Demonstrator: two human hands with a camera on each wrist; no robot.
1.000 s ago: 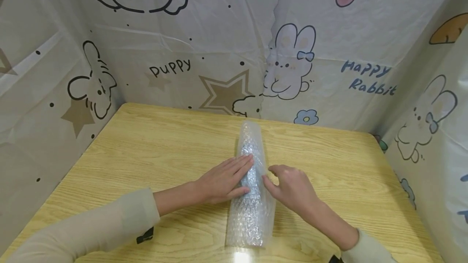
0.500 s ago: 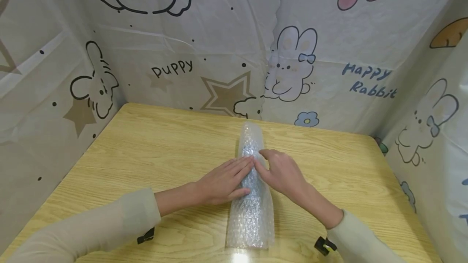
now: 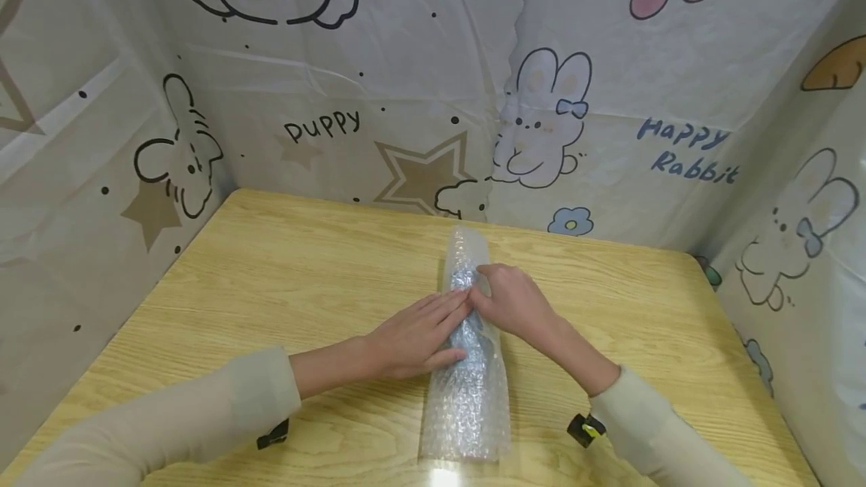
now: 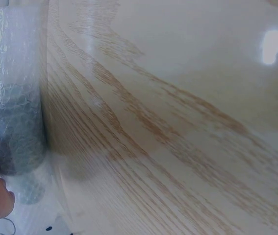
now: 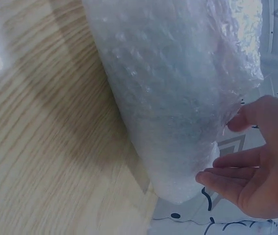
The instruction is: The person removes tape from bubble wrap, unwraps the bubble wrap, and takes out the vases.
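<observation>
A long roll of bubble wrap (image 3: 467, 397) lies on the table, pointing away from me. Something dark and rounded shows through its layers in the left wrist view. My left hand (image 3: 413, 335) rests on the roll's middle from the left, fingers extended across the top. On the other side, my right hand (image 3: 517, 299) touches the upper part of the roll, its thumb beside the left fingertips. In the right wrist view, the right hand's thumb (image 5: 239, 122) meets the wrap's loose edge while the bent fingers (image 5: 227, 178) sit apart from it, near the roll's end.
The yellow wood-grain table (image 3: 304, 261) extends on both sides of the roll. A printed cloth (image 3: 406, 58) with cartoon animals stands behind the table and along both sides. Black straps show by both cuffs.
My right hand has come in from the right of the roll and slid farther up along it, onto its surface beside the left fingertips. The left hand stays in place.
</observation>
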